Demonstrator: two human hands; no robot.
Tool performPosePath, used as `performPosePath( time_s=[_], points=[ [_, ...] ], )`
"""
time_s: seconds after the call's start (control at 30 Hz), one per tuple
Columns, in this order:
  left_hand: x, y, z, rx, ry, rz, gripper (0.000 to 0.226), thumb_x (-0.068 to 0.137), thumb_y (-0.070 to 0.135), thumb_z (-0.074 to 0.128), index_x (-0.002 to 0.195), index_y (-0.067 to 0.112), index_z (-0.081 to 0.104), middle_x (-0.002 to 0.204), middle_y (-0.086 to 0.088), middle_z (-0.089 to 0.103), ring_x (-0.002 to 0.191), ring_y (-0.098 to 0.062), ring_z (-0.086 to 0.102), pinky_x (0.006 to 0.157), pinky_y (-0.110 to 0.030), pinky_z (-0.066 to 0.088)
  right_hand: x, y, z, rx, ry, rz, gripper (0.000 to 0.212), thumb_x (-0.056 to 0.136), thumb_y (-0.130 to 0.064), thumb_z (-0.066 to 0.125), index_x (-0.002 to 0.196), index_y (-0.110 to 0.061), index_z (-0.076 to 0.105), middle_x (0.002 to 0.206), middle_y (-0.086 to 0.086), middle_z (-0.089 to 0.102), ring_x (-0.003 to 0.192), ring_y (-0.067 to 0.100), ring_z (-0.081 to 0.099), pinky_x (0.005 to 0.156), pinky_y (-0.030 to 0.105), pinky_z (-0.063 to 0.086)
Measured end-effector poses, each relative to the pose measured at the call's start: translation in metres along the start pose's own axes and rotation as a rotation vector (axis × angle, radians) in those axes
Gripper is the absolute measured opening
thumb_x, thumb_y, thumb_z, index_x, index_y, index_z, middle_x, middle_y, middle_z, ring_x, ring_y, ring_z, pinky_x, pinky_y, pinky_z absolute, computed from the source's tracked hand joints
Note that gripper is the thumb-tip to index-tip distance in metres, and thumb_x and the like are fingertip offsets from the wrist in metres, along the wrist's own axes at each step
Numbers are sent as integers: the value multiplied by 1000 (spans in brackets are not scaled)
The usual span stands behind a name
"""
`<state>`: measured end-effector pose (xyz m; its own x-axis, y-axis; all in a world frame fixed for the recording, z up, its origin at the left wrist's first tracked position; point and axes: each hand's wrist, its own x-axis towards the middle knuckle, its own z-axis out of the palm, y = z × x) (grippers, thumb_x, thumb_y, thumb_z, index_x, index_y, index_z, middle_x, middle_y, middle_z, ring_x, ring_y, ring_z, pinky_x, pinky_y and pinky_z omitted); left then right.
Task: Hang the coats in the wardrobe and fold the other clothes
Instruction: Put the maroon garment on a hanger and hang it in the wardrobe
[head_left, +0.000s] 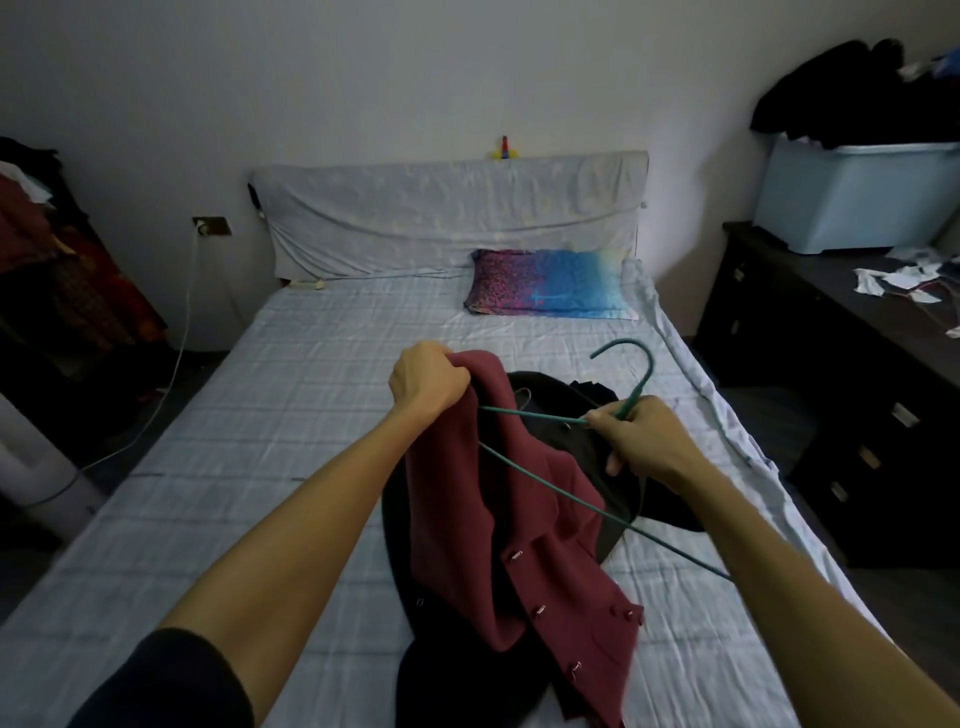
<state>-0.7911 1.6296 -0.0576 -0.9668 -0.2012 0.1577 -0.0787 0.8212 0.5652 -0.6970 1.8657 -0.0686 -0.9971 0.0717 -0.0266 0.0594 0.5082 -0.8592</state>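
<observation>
A person stands at the foot of a bed (291, 395) and reaches both bare arms out over it. The left hand (427, 382) is closed in a tight fist. It grips the top edge of a dark red coat (524, 525) and lifts that part up. The rest of the red coat hangs down from the fist and spreads toward the person, ending in a loose heap on the sheet. Small metal snaps run along its front edge.

The right hand (641, 441) is closed around a green wire hanger (540, 470), just under its hook. The thumb and fingers pinch the wire. The hook points up and away from the person, toward the pillow (550, 283), and its tip curls to the left. One thin arm of the hanger goes left from the right hand, across to the red coat near the left fist. The long bottom wire runs slanted, from the red coat down toward the right side, passing under the right arm. So the hanger sits between the two hands, partly tucked into the coat.

Under the red coat lies a black coat (576, 415), flat on the bed. It runs from behind the hands down to the near edge of the bed. Both hands are above the middle of the bed, close together but not touching.
</observation>
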Motion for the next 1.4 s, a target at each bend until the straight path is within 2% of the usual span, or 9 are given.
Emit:
performPosePath(
  time_s=[0.2, 0.43, 0.6, 0.77, 0.93, 1.03, 1.13, 1.23, 1.4],
  points=[
    [-33, 36, 6, -91, 16, 169, 14, 66, 18, 58, 78, 15, 64, 76, -9, 67, 80, -35, 62, 68, -36, 51, 6, 0, 41, 35, 189, -71, 20, 94, -26, 54, 84, -16, 69, 50, 3, 64, 45, 13, 65, 55, 21, 53],
    [-86, 46, 30, -108, -15, 555, 28, 80, 32, 58, 106, 21, 59, 92, -3, 69, 86, -26, 64, 75, -39, 51, -3, -2, 41, 353, 249, -111, 24, 97, -22, 51, 83, -10, 65, 64, 9, 69, 56, 17, 69, 56, 25, 56],
    [-37, 27, 22, 180, 28, 812, 62, 74, 58, 61, 124, 24, 53, 125, -9, 49, 118, -27, 42, 105, -43, 28, -8, -7, 32, 354, 287, -176, 21, 96, -24, 53, 88, -11, 68, 54, 10, 66, 50, 21, 67, 59, 32, 57],
    [-21, 36, 19, 304, -84, 859, 49, 75, 64, 61, 88, 16, 60, 83, -4, 62, 76, -31, 61, 60, -37, 43, -9, -17, 35, 154, 331, -298, 18, 91, -27, 59, 79, -20, 70, 60, -5, 66, 58, 9, 64, 63, 31, 53],
    [-20, 23, 26, 247, 87, 963, 45, 74, 60, 65, 76, 16, 55, 72, -5, 54, 56, -33, 58, 47, -29, 30, -1, -7, 36, -97, 601, -477, 29, 87, -29, 65, 113, -15, 64, 95, 0, 60, 88, 14, 55, 78, 29, 47],
    [-19, 18, 26, 224, 157, 967, 50, 74, 66, 53, 73, 16, 52, 69, -4, 51, 51, -30, 55, 43, -28, 31, -14, 8, 46, -196, 855, -679, 21, 86, -15, 62, 105, -7, 59, 97, 8, 56, 93, 23, 52, 85, 34, 43],
    [-23, 16, 26, 211, 196, 979, 52, 76, 66, 47, 74, 15, 54, 68, -4, 51, 48, -28, 53, 43, -26, 30, -25, 32, 67, -238, 643, -785, 5, 83, -9, 59, 87, -9, 59, 84, 8, 57, 78, 26, 54, 70, 37, 45],
    [-30, 19, 25, 186, 226, 975, 52, 77, 66, 47, 75, 14, 55, 69, -4, 50, 48, -27, 51, 43, -25, 29, -31, 52, 93, -296, 333, -559, 7, 78, -17, 58, 84, -17, 61, 79, -1, 63, 70, 22, 58, 61, 37, 47],
    [-37, 19, 12, 113, 370, 971, 50, 77, 64, 56, 73, 14, 58, 69, -2, 52, 47, -25, 51, 40, -28, 37, -23, 76, 113, -253, 205, 41, 33, 79, -31, 64, 104, -15, 49, 105, 4, 51, 99, 26, 52, 81, 38, 44]
  ],
)
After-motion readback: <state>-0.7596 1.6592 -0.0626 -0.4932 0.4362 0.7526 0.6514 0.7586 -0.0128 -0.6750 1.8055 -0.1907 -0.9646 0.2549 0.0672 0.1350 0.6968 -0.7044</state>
